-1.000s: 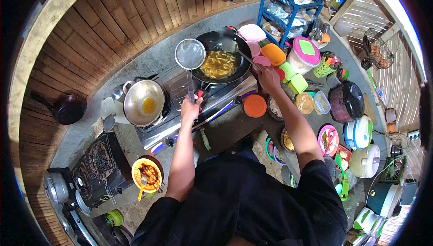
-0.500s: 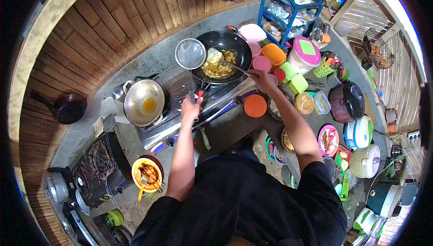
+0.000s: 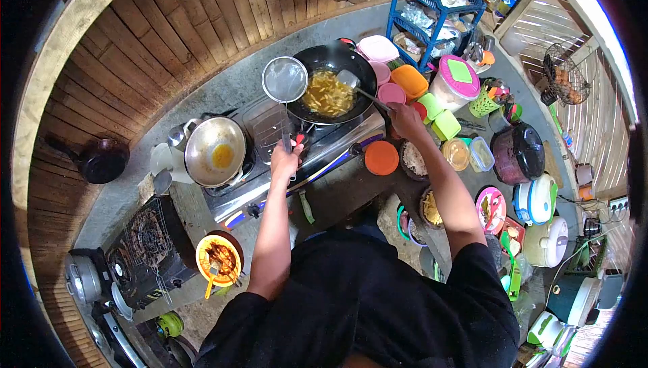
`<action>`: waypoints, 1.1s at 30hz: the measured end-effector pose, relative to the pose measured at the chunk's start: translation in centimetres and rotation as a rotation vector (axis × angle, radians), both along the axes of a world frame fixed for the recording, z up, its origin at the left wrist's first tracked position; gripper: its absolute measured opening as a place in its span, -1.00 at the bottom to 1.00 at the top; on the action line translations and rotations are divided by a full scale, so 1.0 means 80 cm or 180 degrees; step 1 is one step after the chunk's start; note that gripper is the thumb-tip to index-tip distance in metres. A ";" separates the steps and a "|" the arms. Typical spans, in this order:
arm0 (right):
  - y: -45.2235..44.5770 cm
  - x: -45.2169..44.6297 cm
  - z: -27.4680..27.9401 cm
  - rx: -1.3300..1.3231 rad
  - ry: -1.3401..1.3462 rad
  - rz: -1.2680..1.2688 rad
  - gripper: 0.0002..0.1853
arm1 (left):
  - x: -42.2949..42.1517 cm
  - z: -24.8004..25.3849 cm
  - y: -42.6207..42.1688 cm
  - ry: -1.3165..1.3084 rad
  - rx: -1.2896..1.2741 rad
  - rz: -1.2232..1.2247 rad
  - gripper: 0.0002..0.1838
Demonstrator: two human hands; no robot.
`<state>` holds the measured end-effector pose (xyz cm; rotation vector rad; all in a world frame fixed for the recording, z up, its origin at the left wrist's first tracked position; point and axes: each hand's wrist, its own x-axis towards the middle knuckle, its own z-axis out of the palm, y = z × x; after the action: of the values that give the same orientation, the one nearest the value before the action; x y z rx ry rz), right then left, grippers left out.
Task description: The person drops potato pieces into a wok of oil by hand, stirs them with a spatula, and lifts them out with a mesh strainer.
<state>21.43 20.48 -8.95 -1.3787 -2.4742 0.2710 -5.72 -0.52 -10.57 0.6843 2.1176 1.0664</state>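
My left hand [image 3: 286, 160] is closed round the handle of a round mesh strainer [image 3: 285, 80], which is held beside the left rim of a black wok [image 3: 317, 56]. In the wok, pale yellow strips of food [image 3: 329, 94] lie in bubbling oil. My right hand [image 3: 406, 121] grips a metal spatula [image 3: 349, 78]; its blade is at the right inner side of the wok, over the oil's edge. A lighter metal pan [image 3: 200, 154] with a little oil in it stands on the stove [image 3: 263, 121] to the left of my left hand.
Plastic tubs with an orange lid [image 3: 382, 158] and a pink lid [image 3: 460, 76] crowd the right side. A blue rack [image 3: 437, 10] stands behind them. An orange bowl of red sauce [image 3: 220, 260] sits lower left, and a knife [image 3: 306, 206] lies near the front edge.
The spatula blade has moved right, from over the food to the wok's right side. My right hand has shifted slightly right and down. My left hand and the strainer stay nearly still.
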 end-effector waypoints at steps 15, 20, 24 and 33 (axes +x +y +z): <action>-0.019 -0.016 0.038 -0.0863 0.0830 0.0204 -0.71 | -0.005 -0.018 0.003 0.0087 0.0089 -0.0015 -0.71; -0.004 -0.016 0.024 0.0406 0.0206 -0.0071 -0.71 | -0.003 -0.016 0.002 -0.0028 0.0125 0.0025 -0.70; 0.004 -0.025 0.009 0.0276 -0.0047 -0.0218 -0.72 | -0.003 -0.013 0.002 -0.0002 0.0079 0.0027 -0.69; 0.009 -0.046 -0.031 -0.1493 0.1267 0.0123 -0.71 | -0.004 -0.013 0.002 0.0037 0.0039 0.0023 -0.72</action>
<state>17.72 21.21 -11.45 -1.2766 -2.1786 1.0779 -6.00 -0.35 -11.59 0.6907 2.1267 1.0824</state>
